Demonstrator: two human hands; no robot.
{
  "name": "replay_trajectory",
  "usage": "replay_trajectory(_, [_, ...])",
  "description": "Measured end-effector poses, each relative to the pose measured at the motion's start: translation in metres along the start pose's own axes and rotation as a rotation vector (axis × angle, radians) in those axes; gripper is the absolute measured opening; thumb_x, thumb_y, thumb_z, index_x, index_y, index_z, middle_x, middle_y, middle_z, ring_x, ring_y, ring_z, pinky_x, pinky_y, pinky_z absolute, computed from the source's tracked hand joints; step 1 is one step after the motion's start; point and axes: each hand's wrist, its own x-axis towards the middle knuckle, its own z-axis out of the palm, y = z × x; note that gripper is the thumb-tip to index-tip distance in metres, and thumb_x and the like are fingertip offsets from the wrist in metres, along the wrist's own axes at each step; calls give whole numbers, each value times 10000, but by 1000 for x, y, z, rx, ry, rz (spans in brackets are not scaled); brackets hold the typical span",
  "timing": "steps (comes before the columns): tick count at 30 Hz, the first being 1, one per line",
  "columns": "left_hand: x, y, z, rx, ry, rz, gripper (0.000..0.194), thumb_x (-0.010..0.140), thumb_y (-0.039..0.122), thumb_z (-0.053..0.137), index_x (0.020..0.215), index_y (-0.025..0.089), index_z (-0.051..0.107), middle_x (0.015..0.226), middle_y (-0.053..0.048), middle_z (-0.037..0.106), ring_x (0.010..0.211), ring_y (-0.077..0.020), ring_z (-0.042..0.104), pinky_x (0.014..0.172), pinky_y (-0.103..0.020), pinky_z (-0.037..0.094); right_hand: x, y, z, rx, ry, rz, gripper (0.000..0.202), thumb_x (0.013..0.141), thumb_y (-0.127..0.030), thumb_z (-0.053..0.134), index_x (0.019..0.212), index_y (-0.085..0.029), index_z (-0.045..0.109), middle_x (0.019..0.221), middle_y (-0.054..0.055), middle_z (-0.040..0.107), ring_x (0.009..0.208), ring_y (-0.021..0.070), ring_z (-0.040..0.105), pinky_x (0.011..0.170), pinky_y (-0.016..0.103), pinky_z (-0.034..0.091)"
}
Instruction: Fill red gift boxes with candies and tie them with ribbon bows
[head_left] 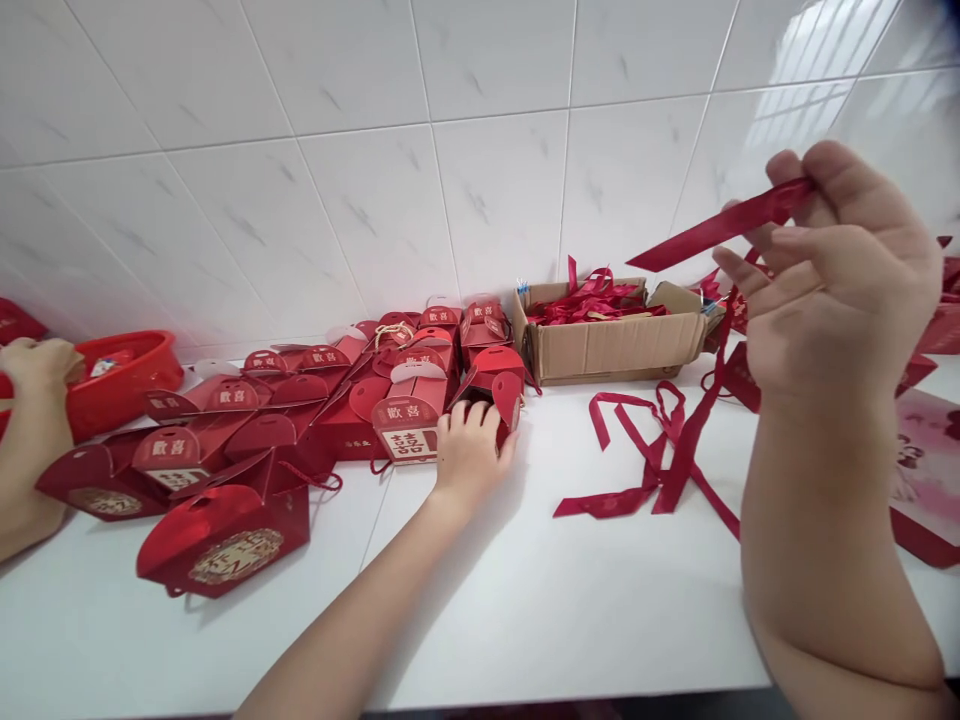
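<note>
My left hand (471, 450) is on a small red gift box (508, 395), its fingers over the top edge and thumb along the right side. That box's top flaps stand apart, and its front is mostly hidden by my hand. Raised at the right, my right hand (840, 250) pinches a dark red satin ribbon (712, 232) between thumb and fingers, with one end pointing left. Below it on the white table (480, 620) lie several loose red ribbons (637, 440). Beside my left hand stands another gift box (409, 425) with gold and white printing.
Several red gift boxes (232, 540) crowd the left side. A cardboard box (615, 350) of red ribbons stands against the tiled wall (495, 200). At far left another person's hand (37, 365) reaches to a red plastic basin (154, 370). A pink printed bag (926, 450) lies at right.
</note>
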Motion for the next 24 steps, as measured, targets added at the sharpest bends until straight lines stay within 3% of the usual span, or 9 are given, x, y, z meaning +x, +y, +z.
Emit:
replay_trajectory(3, [-5, -9, -5, -236, -33, 120, 266, 878, 317, 499, 1027, 186, 676, 1130, -116, 651, 1163, -322, 481, 949, -499, 373, -3, -1, 4, 43, -49, -41, 542, 726, -47, 443, 1206, -254, 582, 1279, 26, 603, 1158, 252, 590, 936, 453, 516])
replay_trajectory(6, [-11, -20, -13, -629, -35, 120, 246, 862, 316, 539, 1004, 189, 695, 1175, -105, 625, 1183, -272, 496, 1017, -436, 383, -8, 1, 13, 86, -138, -4, 501, 732, -30, 463, 1185, -195, 602, 1201, 57, 649, 1110, 238, 619, 936, 420, 525])
replay_trajectory(9, [-14, -22, -18, -1061, -58, -59, 259, 854, 333, 567, 1028, 191, 695, 1210, -88, 626, 1152, -258, 548, 1018, -407, 409, -12, 9, 24, 40, -237, 141, 445, 762, -67, 521, 1187, -176, 598, 1192, 72, 658, 1110, 232, 618, 951, 413, 525])
replay_trajectory(13, [-12, -16, -22, -1479, -25, -323, 251, 790, 348, 650, 986, 200, 700, 1062, -46, 707, 1054, -246, 617, 966, -389, 454, -16, 25, 33, -86, -410, 252, 413, 768, -145, 605, 1176, -216, 610, 1180, 56, 661, 1109, 234, 615, 990, 449, 498])
replay_trajectory(19, [-12, -19, -26, -1764, -34, -573, 307, 727, 416, 645, 913, 176, 684, 911, -62, 734, 932, -271, 674, 844, -410, 523, -23, 31, 43, -186, -572, 282, 440, 755, -73, 470, 1120, -229, 661, 1145, 35, 674, 1116, 237, 592, 976, 456, 474])
replay_trajectory(24, [-15, -28, -29, -1588, -49, -543, 507, 802, 631, 430, 728, 179, 646, 734, -61, 706, 829, -275, 685, 754, -427, 545, -34, 11, 55, -219, -664, 394, 279, 857, -220, 448, 772, -200, 713, 902, 54, 714, 927, 225, 649, 849, 384, 507])
